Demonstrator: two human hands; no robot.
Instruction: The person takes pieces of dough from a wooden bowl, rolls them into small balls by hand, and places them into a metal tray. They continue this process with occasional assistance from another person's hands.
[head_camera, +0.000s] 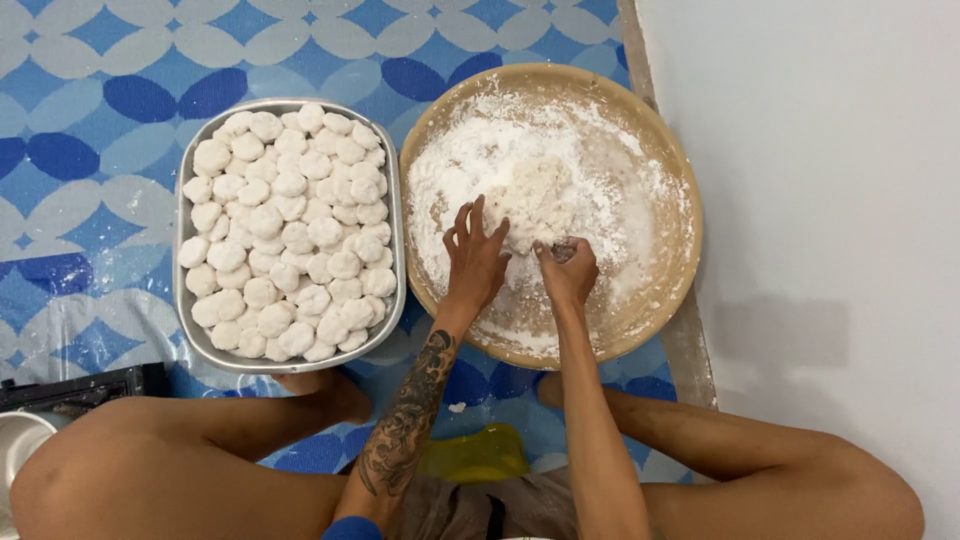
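Blue-patterned mat (120, 60): floor covering, flour-specked.
Wall (830, 150): plain white.
Left hand (473, 255): fingers spread on dough (535, 200).
Right hand (568, 270): fingers pinching dough.

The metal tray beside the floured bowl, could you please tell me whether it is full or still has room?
Full. The metal tray is packed edge to edge with white dough balls, some heaped on others.
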